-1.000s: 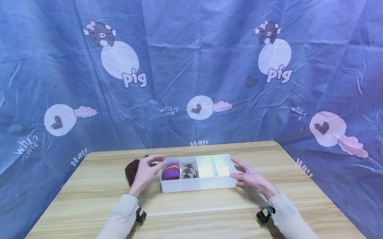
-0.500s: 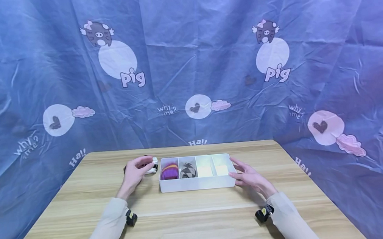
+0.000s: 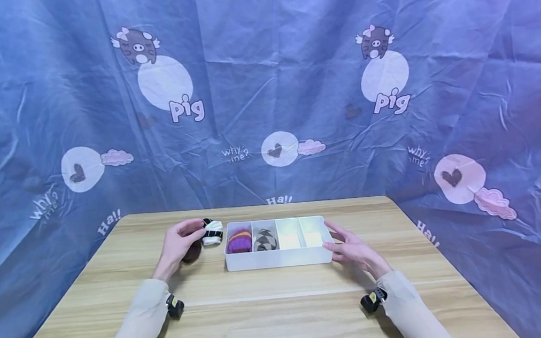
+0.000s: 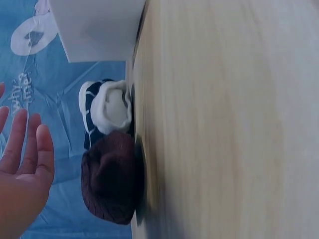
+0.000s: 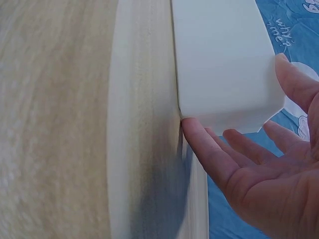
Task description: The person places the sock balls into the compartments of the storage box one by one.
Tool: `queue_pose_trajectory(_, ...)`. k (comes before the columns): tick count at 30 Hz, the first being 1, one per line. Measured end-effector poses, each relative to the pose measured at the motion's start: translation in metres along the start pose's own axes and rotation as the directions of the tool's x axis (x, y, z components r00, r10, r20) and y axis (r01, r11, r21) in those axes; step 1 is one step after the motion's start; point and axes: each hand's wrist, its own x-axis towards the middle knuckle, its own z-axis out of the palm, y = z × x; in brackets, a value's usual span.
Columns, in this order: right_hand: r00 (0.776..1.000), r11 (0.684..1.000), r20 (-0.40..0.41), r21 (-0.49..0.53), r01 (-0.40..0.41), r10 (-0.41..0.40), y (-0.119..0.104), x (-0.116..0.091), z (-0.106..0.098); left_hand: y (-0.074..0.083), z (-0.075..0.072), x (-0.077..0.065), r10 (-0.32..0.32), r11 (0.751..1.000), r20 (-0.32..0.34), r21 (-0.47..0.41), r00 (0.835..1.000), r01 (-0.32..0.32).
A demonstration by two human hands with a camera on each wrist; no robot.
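My left hand [image 3: 175,251] hovers with loosely bent fingers over a dark brown rolled-up sock [image 3: 192,252], partly hidden by it in the head view. The left wrist view shows that sock whole, with the fingers apart from it. Touching its far side is a black-and-white rolled sock [image 4: 110,107]. My right hand [image 3: 357,253] holds the right end of a white divided box [image 3: 278,259], thumb at the front corner and fingers along the end wall [image 5: 224,122]. Inside, a purple sock with orange stripes [image 3: 240,242] fills the leftmost compartment, beside a grey-brown patterned sock [image 3: 264,240].
Both right-hand compartments of the box show bright white floors. A wooden table [image 3: 283,318] carries everything. Behind it hangs a blue printed cloth [image 3: 245,101]. Each wrist wears a small black camera.
My left hand has moved left, away from the box's left end, past the black-and-white sock to over the brown one. The black-and-white sock has come into view. The right hand stays on the box.
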Motion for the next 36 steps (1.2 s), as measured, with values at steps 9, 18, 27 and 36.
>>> queue_pose_trajectory(9, 1.000, 1.000, -0.024, 0.016, -0.014, 0.015, -0.001, 0.002, -0.002, -0.004, -0.021, 0.005, -0.069, 0.996, -0.008, 0.049, 0.998, 0.069)
queue_pose_trajectory(18, 1.000, 1.000, -0.022, -0.022, -0.015, 0.014, 0.000, 0.002, -0.001, -0.017, -0.037, 0.012, -0.122, 0.980, 0.004, 0.161, 0.993, 0.120)
queue_pose_trajectory(27, 1.000, 1.000, -0.013, 0.000, -0.008, 0.008, 0.002, 0.000, -0.002, -0.031, -0.035, 0.025, -0.223, 0.960, 0.018, 0.178, 0.975, 0.216)
queue_pose_trajectory(36, 0.999, 1.000, -0.031, 0.001, -0.013, 0.013, 0.000, 0.000, -0.001, -0.041, -0.035, 0.032, -0.264, 0.950, 0.021, 0.177, 0.964, 0.256)
